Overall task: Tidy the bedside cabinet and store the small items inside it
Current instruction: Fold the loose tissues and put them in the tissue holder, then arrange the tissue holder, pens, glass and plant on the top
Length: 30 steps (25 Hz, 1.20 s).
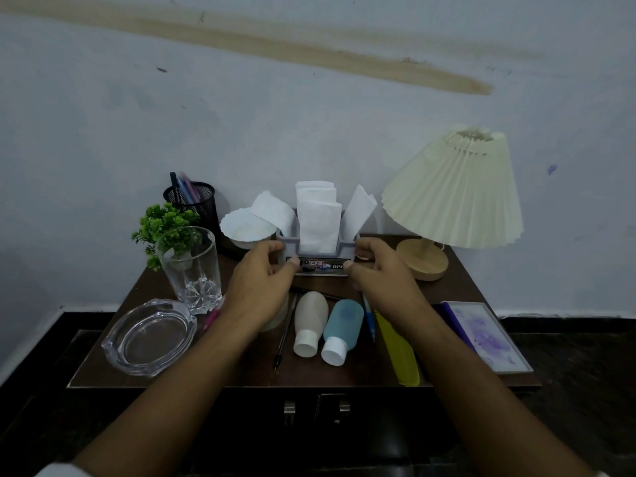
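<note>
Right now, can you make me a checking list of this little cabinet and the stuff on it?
Surface: dark wooden cabinet top, crowded.
Job's things: white bottle, blue bottle, black pen, blue pen and yellow comb lying at front; tissue holder at back.
Clutter: glass, ashtray, plant, pen pot, lamp, purple-patterned book.
Hands: left hand and right hand hold the tissue holder's ends.
Cables: nothing seen.
Surroundings: stained pale wall; two door handles below.

A grey tissue holder (292, 249) stood upright mid-frame on the dark cabinet (364, 373); a white bottle (309, 320) and a blue bottle (346, 325) lay capped just below.
</note>
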{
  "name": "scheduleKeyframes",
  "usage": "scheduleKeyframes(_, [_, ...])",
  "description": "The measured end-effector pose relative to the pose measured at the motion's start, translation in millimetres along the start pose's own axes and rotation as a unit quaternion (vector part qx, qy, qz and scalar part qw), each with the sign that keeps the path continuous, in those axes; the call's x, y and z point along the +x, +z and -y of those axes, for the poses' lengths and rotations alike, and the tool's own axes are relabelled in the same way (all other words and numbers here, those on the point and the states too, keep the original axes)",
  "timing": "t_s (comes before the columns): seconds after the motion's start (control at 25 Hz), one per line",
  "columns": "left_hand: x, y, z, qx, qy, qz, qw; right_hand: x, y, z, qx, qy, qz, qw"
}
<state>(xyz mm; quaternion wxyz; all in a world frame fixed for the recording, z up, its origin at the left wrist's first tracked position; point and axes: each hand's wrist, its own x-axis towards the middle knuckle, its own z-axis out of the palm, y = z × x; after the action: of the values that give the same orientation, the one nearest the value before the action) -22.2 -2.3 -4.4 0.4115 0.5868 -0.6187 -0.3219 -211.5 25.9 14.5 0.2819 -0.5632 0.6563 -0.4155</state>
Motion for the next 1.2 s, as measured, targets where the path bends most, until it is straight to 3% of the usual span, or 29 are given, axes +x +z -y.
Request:
scheduleKeyframes(0.84, [34,21,-3,-0.214,-0.034,0.071,0.974,31,10,-6,0.074,0.011,0.037,0.996])
scheduleKeyframes(1.04, [30,17,-5,-0.194,-0.025,0.099,0.976,34,7,-16,0.101,0.021,0.076,0.992])
scheduleKeyframes(1.2, [23,7,1,-0.101,0.025,0.106,0.989,28,1,-19,0.017,-0.004,0.071,0.997])
